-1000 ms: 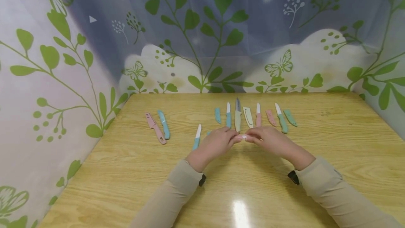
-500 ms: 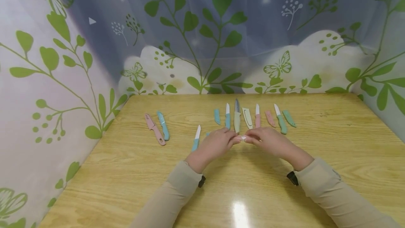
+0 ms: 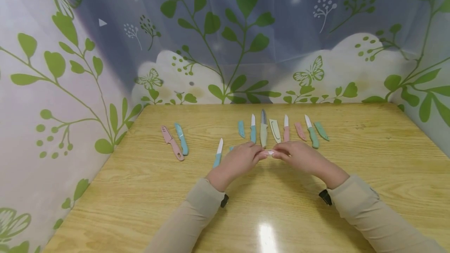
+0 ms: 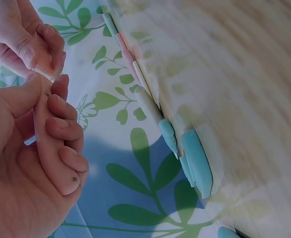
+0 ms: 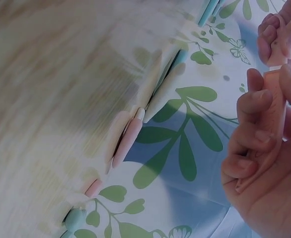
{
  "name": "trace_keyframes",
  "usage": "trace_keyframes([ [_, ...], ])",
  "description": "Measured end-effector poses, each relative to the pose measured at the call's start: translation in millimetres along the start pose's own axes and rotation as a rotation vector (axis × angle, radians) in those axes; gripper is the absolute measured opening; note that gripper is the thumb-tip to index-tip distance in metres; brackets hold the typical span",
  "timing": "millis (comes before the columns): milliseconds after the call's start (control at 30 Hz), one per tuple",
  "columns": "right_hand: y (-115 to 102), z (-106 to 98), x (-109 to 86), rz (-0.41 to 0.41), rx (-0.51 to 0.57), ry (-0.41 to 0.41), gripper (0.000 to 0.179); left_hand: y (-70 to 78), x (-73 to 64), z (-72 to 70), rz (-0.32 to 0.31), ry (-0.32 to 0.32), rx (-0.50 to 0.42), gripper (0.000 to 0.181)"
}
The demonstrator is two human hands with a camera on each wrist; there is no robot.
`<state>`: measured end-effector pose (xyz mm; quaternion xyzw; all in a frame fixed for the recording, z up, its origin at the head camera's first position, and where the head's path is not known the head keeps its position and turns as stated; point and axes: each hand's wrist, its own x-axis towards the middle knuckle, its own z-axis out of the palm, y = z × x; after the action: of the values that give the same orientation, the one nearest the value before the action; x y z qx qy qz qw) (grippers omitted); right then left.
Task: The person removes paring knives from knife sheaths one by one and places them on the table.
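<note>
Over the middle of the table [image 3: 140, 206], the left hand [image 3: 240, 161] has its fingers wrapped round the pink handle [image 4: 48, 148] of a knife; the right hand [image 3: 304, 158] is clasped on a pink sheath [image 5: 278, 119]. A short strip of white blade [image 3: 270, 152] shows between them. Left of the left hand lies an unsheathed blue knife [image 3: 218, 154]. Toward the left edge, a slotted pink piece [image 3: 173, 143] lies beside a blue one [image 3: 182, 139]. Farther off, knives and sheaths form a row near the far edge, including a cream knife [image 3: 263, 130] and green knife [image 3: 312, 132]. Beyond hangs leaf-printed cloth [image 3: 197, 69].
</note>
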<state>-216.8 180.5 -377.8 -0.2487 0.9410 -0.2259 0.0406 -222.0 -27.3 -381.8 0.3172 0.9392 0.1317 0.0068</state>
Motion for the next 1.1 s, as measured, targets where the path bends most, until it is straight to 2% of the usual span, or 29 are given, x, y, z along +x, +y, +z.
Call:
trace_keyframes([
  [533, -0.5, -3.4, -0.9, 0.002, -0.002, -0.018, 0.031, -3.3, 0.3, 2.2, -0.012, -0.023, -0.043, 0.036],
  [1100, 1.1, -4.7, -1.7, -0.005, 0.008, -0.021, 0.029, -3.7, 1.5, 1.1, -0.017, -0.042, -0.049, 0.036],
])
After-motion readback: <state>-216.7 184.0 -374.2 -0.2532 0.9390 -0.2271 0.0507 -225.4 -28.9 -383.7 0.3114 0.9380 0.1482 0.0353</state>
